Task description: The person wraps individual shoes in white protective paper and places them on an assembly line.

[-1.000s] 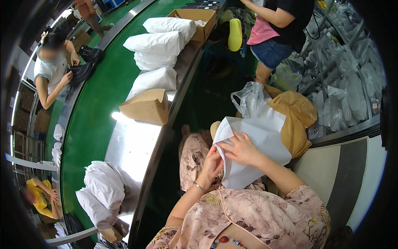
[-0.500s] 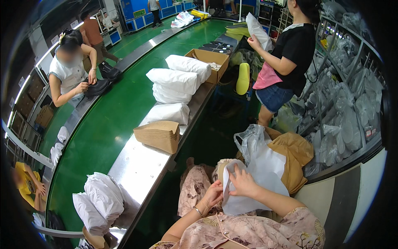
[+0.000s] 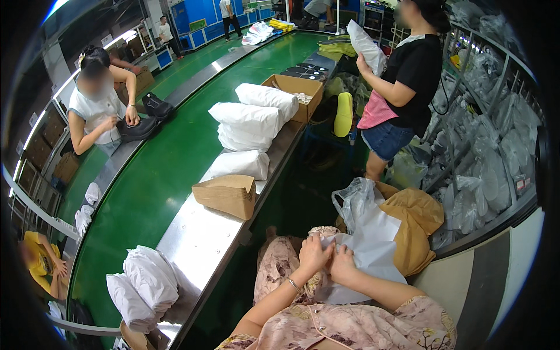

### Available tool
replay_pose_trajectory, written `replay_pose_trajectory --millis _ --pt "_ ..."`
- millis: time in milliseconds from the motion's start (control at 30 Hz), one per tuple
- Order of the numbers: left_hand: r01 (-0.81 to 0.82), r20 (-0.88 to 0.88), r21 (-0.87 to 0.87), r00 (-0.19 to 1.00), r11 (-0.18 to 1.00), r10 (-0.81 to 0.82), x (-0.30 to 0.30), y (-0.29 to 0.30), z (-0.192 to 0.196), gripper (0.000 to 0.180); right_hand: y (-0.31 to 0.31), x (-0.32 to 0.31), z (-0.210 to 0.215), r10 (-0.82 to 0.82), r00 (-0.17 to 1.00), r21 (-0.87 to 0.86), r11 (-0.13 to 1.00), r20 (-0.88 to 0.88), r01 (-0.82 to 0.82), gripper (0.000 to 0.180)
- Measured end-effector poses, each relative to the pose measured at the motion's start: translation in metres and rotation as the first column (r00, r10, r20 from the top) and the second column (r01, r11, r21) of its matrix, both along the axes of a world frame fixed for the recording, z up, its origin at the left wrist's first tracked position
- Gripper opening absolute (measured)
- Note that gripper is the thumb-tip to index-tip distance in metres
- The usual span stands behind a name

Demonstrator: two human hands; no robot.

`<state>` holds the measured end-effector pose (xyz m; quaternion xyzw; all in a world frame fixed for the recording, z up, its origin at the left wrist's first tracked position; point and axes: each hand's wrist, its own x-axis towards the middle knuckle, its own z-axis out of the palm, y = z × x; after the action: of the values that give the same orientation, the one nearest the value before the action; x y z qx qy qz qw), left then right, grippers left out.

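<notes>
Over my lap lies a white paper sheet (image 3: 374,242), with its far part spread to the right. My left hand (image 3: 315,255) and my right hand (image 3: 343,267) are close together at its left end, fingers bent and closed on the paper. Whatever lies under the paper there is hidden by my hands. Just beyond the sheet rest a clear plastic bag (image 3: 350,201) and crumpled brown paper (image 3: 415,230).
On the metal ledge (image 3: 195,239) to my left are white paper-wrapped bundles (image 3: 245,119), a brown folded stack (image 3: 224,195) and a cardboard box (image 3: 312,99). A green conveyor (image 3: 157,186) runs beyond. One co-worker handles black shoes (image 3: 137,128); another holds a white packet (image 3: 366,46).
My left hand has moved up and right over the paper's edge, meeting my right hand. The beige thing seen beside the paper's left edge is now covered. The co-worker across the conveyor shifted their hands.
</notes>
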<state>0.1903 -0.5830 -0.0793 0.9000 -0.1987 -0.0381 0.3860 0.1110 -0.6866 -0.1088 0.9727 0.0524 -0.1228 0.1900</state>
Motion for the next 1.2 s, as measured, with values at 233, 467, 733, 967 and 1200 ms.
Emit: replay_pose_trajectory --millis 233,467,733,967,1200 --pt "-0.284 -0.662 -0.544 0.724 0.790 -0.195 0.042 0.028 -0.054 0.017 0.004 -0.004 0.064 0.061 0.998 0.225 0.972 0.003 -0.060 0.098" --pt "-0.472 -0.550 -0.294 0.795 0.831 0.257 0.040 0.045 -0.079 0.025 0.001 0.002 0.068 0.078 0.996 0.262 0.961 0.034 -0.084 0.102" --pt "-0.063 -0.328 -0.366 0.943 0.928 -0.065 -0.069 0.036 0.044 0.023 0.000 0.002 0.049 -0.057 0.998 0.379 0.924 0.006 0.051 0.094" --pt "0.023 -0.173 -0.105 0.984 0.994 -0.041 -0.061 0.040 0.002 0.026 0.006 -0.008 0.043 -0.031 0.993 0.298 0.955 0.118 -0.006 0.088" --pt "0.004 -0.268 -0.205 0.961 0.979 -0.061 -0.064 0.031 -0.025 0.024 0.001 0.000 0.050 -0.006 0.999 0.354 0.935 0.038 -0.008 0.097"
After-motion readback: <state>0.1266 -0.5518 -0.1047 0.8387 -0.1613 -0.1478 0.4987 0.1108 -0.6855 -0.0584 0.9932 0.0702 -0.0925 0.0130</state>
